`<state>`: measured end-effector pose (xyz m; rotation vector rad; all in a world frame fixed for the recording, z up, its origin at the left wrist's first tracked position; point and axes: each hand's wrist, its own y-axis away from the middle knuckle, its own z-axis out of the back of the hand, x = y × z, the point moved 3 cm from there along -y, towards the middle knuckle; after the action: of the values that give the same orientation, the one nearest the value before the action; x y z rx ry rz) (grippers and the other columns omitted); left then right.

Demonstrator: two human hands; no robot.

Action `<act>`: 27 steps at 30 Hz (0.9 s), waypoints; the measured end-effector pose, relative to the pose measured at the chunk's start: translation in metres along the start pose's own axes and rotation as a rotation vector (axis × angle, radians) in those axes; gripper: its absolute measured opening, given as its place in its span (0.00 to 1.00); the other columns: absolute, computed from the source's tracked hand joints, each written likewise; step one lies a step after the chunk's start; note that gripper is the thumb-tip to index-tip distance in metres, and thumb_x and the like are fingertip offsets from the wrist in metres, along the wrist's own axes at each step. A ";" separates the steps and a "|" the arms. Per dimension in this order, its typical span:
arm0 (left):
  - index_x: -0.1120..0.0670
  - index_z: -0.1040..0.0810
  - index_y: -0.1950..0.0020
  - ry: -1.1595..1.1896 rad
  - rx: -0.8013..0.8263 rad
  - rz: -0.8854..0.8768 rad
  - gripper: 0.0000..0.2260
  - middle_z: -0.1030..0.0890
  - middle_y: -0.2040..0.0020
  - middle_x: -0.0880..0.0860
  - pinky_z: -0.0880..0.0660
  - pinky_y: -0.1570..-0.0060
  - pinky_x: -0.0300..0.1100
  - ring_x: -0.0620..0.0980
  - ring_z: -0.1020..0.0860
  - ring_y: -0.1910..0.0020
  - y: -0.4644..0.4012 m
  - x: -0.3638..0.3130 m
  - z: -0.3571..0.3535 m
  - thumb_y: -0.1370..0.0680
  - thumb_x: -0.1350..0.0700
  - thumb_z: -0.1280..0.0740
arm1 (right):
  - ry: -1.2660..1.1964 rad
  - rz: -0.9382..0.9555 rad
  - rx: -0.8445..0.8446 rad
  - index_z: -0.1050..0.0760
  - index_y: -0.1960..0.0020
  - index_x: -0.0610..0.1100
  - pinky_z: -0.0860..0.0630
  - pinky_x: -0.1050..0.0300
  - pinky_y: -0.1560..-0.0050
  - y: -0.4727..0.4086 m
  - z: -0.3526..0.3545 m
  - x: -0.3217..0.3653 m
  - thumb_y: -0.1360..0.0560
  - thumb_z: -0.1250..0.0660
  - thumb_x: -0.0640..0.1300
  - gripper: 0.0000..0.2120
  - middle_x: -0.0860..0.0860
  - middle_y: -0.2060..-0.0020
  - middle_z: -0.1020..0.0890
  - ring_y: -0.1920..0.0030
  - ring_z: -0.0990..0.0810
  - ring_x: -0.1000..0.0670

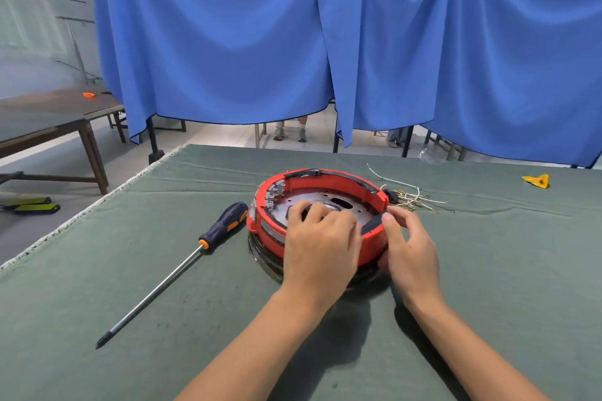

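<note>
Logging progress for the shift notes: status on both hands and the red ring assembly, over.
Left hand curled over red ring assembly, fingers in its centre. Right hand pinching its right rim. Screwdriver lies apart, to its left.

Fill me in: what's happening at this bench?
A person is working bare-handed on a red motor part that sits on the green table. The left hand holds it over the near rim, fingers curled onto the metal centre. The right hand pinches the rim on the right, at a black strip. A screwdriver lies untouched to the left, and loose wires lie just behind the part.
</note>
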<state>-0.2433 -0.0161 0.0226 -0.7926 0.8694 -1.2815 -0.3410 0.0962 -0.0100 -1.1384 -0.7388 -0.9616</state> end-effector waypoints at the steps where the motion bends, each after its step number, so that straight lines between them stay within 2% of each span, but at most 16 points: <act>1: 0.53 0.20 0.65 -0.062 0.023 -0.009 0.07 0.20 0.69 0.49 0.29 0.53 0.48 0.52 0.23 0.65 0.000 -0.004 0.000 0.27 0.57 0.34 | -0.001 0.013 0.022 0.24 0.42 0.51 0.25 0.53 0.49 0.005 -0.003 0.003 0.21 0.38 0.48 0.09 0.50 0.50 0.18 0.56 0.19 0.50; 3: 0.53 0.21 0.64 -0.140 0.068 -0.002 0.05 0.20 0.68 0.49 0.30 0.58 0.47 0.53 0.24 0.65 0.001 -0.003 -0.001 0.28 0.58 0.32 | 0.001 0.050 0.065 0.24 0.42 0.51 0.23 0.52 0.51 0.014 -0.009 0.008 0.22 0.36 0.47 0.10 0.52 0.50 0.18 0.61 0.18 0.52; 5: 0.53 0.21 0.63 -0.114 0.096 0.056 0.06 0.20 0.66 0.50 0.29 0.61 0.47 0.54 0.24 0.64 0.002 0.005 -0.001 0.26 0.57 0.34 | -0.015 0.059 0.102 0.24 0.41 0.51 0.20 0.45 0.54 0.018 -0.015 0.010 0.22 0.36 0.47 0.11 0.54 0.49 0.18 0.64 0.17 0.49; 7: 0.54 0.20 0.62 -0.045 0.101 0.102 0.10 0.20 0.65 0.50 0.28 0.62 0.47 0.54 0.23 0.64 0.004 0.012 -0.001 0.24 0.54 0.38 | -0.001 0.074 0.104 0.24 0.41 0.51 0.21 0.41 0.54 0.014 -0.016 0.008 0.22 0.36 0.48 0.11 0.54 0.50 0.18 0.63 0.17 0.46; 9: 0.54 0.20 0.62 -0.004 0.077 0.087 0.12 0.20 0.65 0.50 0.30 0.61 0.47 0.53 0.23 0.65 0.006 0.016 -0.003 0.23 0.53 0.40 | 0.027 0.078 0.065 0.24 0.42 0.50 0.21 0.40 0.54 0.004 -0.013 0.001 0.23 0.36 0.47 0.10 0.51 0.50 0.18 0.63 0.18 0.46; 12: 0.54 0.21 0.63 0.030 0.063 0.087 0.12 0.21 0.66 0.50 0.33 0.61 0.45 0.53 0.23 0.66 0.004 0.022 -0.007 0.23 0.52 0.39 | 0.059 0.007 -0.017 0.25 0.46 0.47 0.20 0.42 0.57 -0.017 -0.006 -0.015 0.23 0.36 0.44 0.07 0.49 0.48 0.23 0.70 0.19 0.54; 15: 0.54 0.21 0.62 0.050 0.075 0.111 0.12 0.20 0.65 0.50 0.33 0.60 0.46 0.53 0.23 0.65 0.001 0.028 -0.011 0.23 0.52 0.39 | 0.104 -0.080 -0.055 0.26 0.50 0.46 0.22 0.40 0.53 -0.038 -0.004 -0.029 0.25 0.36 0.43 0.04 0.50 0.49 0.26 0.71 0.19 0.49; 17: 0.54 0.21 0.61 0.051 0.086 0.125 0.13 0.20 0.65 0.49 0.33 0.60 0.46 0.53 0.23 0.64 -0.001 0.031 -0.014 0.22 0.51 0.40 | 0.143 -0.094 -0.057 0.26 0.50 0.45 0.24 0.44 0.49 -0.051 -0.007 -0.033 0.25 0.36 0.42 0.04 0.48 0.47 0.25 0.68 0.18 0.45; 21: 0.54 0.22 0.61 0.047 0.093 0.131 0.14 0.21 0.64 0.49 0.34 0.59 0.46 0.52 0.24 0.64 0.000 0.033 -0.018 0.22 0.48 0.41 | 0.192 -0.108 -0.046 0.25 0.46 0.42 0.26 0.45 0.44 -0.076 -0.017 -0.041 0.25 0.36 0.41 0.09 0.46 0.43 0.25 0.53 0.18 0.38; 24: 0.54 0.22 0.61 0.024 0.089 0.120 0.14 0.22 0.64 0.48 0.35 0.59 0.46 0.52 0.25 0.65 0.001 0.033 -0.021 0.23 0.47 0.40 | 0.238 -0.126 -0.040 0.26 0.41 0.42 0.26 0.46 0.43 -0.096 -0.023 -0.047 0.24 0.37 0.42 0.13 0.45 0.40 0.26 0.49 0.20 0.37; 27: 0.54 0.23 0.62 0.005 0.077 0.102 0.14 0.22 0.65 0.49 0.34 0.60 0.46 0.52 0.25 0.65 0.000 0.035 -0.026 0.23 0.48 0.40 | 0.420 -0.109 0.000 0.30 0.32 0.44 0.31 0.50 0.41 -0.115 -0.030 -0.054 0.23 0.38 0.45 0.20 0.45 0.33 0.29 0.37 0.26 0.41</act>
<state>-0.2635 -0.0516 0.0075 -0.6761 0.8489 -1.2204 -0.4676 0.0663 -0.0198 -0.8614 -0.4614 -1.2436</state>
